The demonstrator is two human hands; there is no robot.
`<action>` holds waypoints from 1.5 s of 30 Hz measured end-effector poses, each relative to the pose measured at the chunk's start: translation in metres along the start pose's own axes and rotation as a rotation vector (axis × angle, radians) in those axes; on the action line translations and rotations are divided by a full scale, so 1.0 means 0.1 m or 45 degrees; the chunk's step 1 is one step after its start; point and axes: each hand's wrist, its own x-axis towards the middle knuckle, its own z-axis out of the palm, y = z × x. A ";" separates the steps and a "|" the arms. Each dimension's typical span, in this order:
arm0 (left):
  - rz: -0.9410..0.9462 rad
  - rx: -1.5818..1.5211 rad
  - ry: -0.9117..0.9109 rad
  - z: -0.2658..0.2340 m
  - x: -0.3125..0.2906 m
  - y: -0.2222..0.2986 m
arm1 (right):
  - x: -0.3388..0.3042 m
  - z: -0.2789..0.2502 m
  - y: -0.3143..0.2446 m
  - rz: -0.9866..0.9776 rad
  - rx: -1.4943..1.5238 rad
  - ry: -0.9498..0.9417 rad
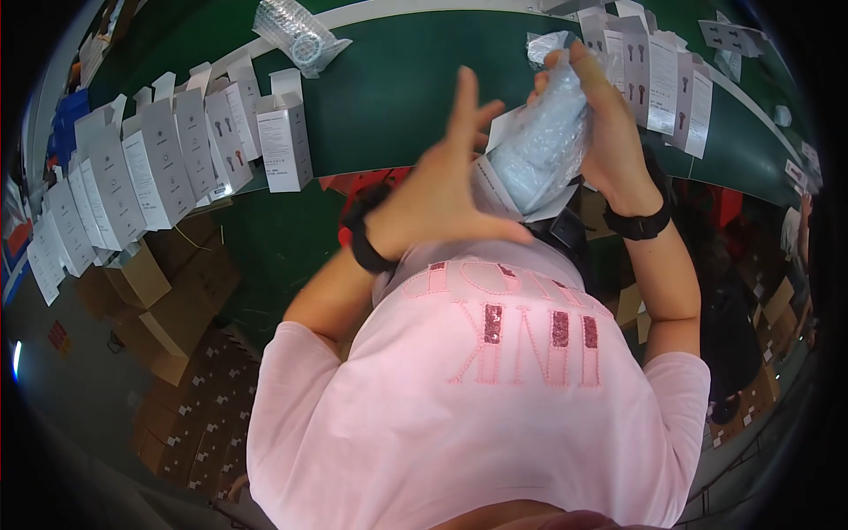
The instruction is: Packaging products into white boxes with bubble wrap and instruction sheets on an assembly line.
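My right hand [611,132] is wrapped round a bubble-wrapped package [541,150], pale bluish-white and held tilted. The package's lower end sits at the open mouth of a small white box [496,187] close to my body; how deep it goes in cannot be made out. Just left of that box, my left hand [433,190] is open, thumb and fingers spread wide, with nothing in it. Its thumb reaches across in front of the box. Both wrists wear black bands.
Standing white boxes with raised flaps [159,163] line the table's left side, more [658,79] the far right. A bubble-wrapped item [302,40] lies at the far edge of the green table [380,115]. Brown cartons [163,309] are stacked on the floor at left.
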 end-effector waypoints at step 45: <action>0.226 -0.333 0.390 -0.42 -0.20 0.09 | -0.41 1.21 -0.87 -0.978 -2.142 -0.808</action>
